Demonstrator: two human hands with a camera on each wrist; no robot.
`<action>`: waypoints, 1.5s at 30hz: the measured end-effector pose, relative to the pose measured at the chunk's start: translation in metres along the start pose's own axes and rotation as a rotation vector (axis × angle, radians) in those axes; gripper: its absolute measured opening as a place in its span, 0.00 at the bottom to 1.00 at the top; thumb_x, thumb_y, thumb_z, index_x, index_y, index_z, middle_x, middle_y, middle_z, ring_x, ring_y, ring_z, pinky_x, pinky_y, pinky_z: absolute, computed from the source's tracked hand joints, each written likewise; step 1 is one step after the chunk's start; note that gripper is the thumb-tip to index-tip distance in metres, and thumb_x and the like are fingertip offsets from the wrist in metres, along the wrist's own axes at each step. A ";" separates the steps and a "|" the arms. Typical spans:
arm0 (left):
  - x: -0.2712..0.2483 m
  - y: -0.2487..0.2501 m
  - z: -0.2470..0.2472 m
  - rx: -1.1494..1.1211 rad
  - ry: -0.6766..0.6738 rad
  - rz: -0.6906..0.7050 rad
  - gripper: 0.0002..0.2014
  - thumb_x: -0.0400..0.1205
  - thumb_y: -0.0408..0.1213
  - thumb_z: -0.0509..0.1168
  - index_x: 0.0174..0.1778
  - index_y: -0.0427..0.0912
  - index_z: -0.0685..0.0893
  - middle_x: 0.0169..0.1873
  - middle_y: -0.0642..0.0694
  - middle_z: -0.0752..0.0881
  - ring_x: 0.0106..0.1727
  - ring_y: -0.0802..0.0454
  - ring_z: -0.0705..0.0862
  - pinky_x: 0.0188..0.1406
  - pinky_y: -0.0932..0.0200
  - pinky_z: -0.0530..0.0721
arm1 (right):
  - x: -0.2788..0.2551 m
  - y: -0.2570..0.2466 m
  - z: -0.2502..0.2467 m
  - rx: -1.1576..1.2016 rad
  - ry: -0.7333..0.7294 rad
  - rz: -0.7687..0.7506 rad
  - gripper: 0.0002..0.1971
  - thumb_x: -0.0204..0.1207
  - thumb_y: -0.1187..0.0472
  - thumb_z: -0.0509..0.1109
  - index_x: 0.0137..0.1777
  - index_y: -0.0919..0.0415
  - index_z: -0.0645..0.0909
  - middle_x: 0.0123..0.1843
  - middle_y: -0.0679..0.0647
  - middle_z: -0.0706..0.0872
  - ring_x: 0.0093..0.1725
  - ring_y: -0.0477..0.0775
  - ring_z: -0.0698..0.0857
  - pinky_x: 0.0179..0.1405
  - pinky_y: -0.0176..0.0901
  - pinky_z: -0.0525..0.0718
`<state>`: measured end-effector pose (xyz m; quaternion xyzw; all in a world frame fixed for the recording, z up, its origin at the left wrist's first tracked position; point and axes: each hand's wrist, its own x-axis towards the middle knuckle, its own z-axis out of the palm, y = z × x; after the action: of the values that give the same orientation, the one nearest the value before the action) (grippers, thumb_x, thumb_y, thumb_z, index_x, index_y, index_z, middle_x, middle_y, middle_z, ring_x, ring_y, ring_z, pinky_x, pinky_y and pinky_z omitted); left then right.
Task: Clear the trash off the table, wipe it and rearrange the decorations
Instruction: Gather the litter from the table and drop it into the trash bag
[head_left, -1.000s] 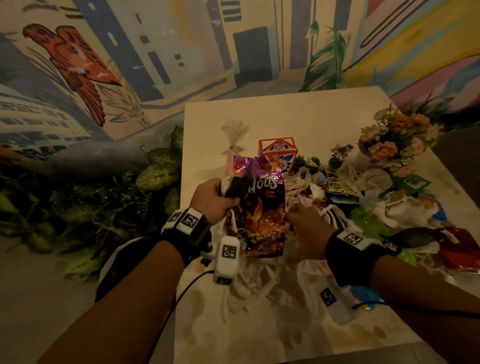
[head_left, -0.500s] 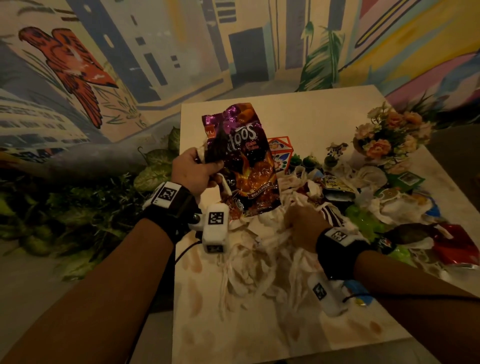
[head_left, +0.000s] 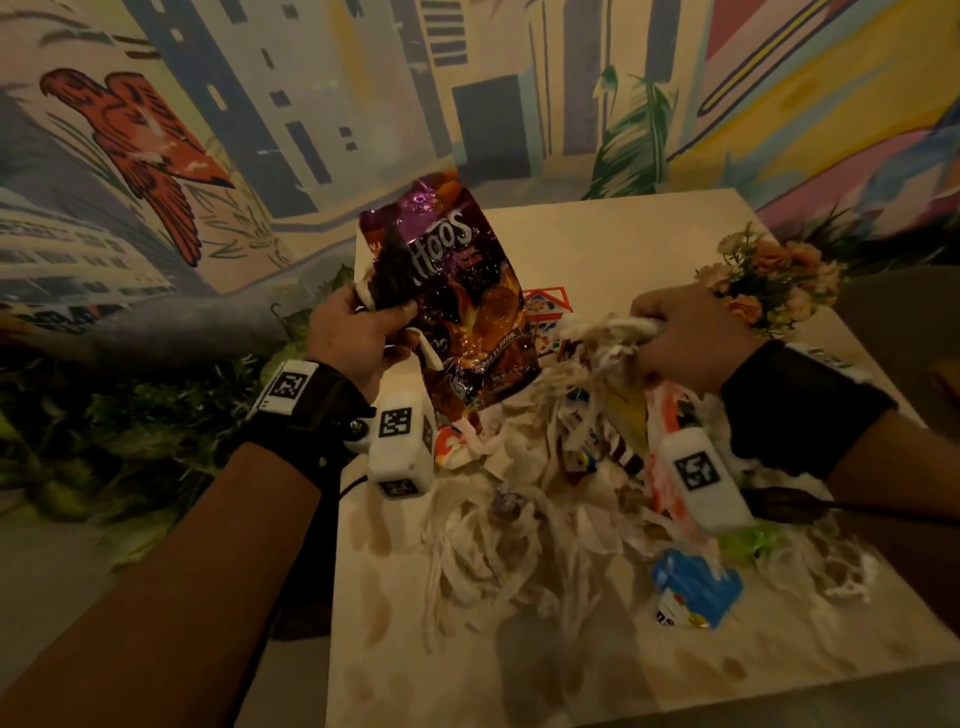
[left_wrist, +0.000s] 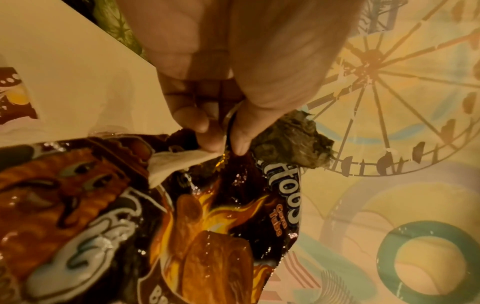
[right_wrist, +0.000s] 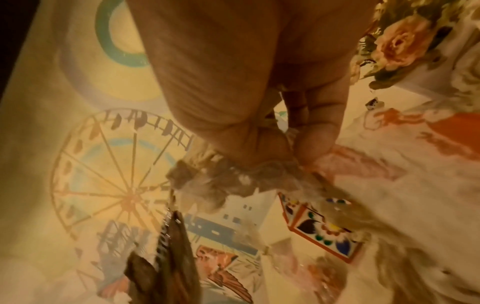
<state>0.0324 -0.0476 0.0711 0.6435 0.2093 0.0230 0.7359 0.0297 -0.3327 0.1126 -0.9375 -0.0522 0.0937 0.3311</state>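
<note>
Holding a crinkly foil snack bag (head_left: 457, 306) up over the table's (head_left: 623, 234) left edge, my left hand (head_left: 353, 338) pinches its side seam between thumb and fingertips (left_wrist: 202, 121), along with a strip of white paper. It looks light, limp and slippery, so the seam is the safest hold. The bag is glossy purple and orange, printed with flames. My right hand (head_left: 685, 338) is curled round a clump of shredded tissue (head_left: 608, 338), lifted just above the litter pile mid-table; it seems soft and likely to tear or shed. The right wrist view is blurred, so its exact hold is uncertain.
</note>
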 end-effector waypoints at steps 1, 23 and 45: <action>0.000 0.001 0.000 -0.002 0.000 -0.008 0.09 0.76 0.24 0.69 0.47 0.40 0.81 0.33 0.43 0.85 0.22 0.51 0.80 0.24 0.58 0.77 | -0.001 -0.002 -0.006 0.049 0.012 0.002 0.15 0.60 0.78 0.74 0.26 0.60 0.74 0.28 0.56 0.74 0.31 0.55 0.75 0.32 0.47 0.80; -0.013 0.005 0.035 0.090 -0.030 0.003 0.14 0.75 0.24 0.69 0.57 0.32 0.80 0.35 0.42 0.85 0.23 0.53 0.80 0.21 0.62 0.79 | 0.016 0.037 -0.015 -0.416 -0.147 0.071 0.06 0.68 0.68 0.74 0.45 0.67 0.83 0.44 0.64 0.83 0.36 0.57 0.77 0.37 0.47 0.77; 0.024 0.025 -0.202 0.233 0.286 0.142 0.10 0.75 0.26 0.70 0.47 0.45 0.86 0.43 0.43 0.89 0.38 0.46 0.87 0.38 0.51 0.86 | 0.044 -0.140 0.106 -0.149 -0.201 -0.187 0.11 0.64 0.68 0.77 0.31 0.60 0.76 0.31 0.55 0.78 0.36 0.57 0.79 0.34 0.39 0.72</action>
<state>-0.0076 0.1534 0.0712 0.7277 0.2671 0.1417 0.6157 0.0456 -0.1517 0.1137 -0.9364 -0.1789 0.1517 0.2612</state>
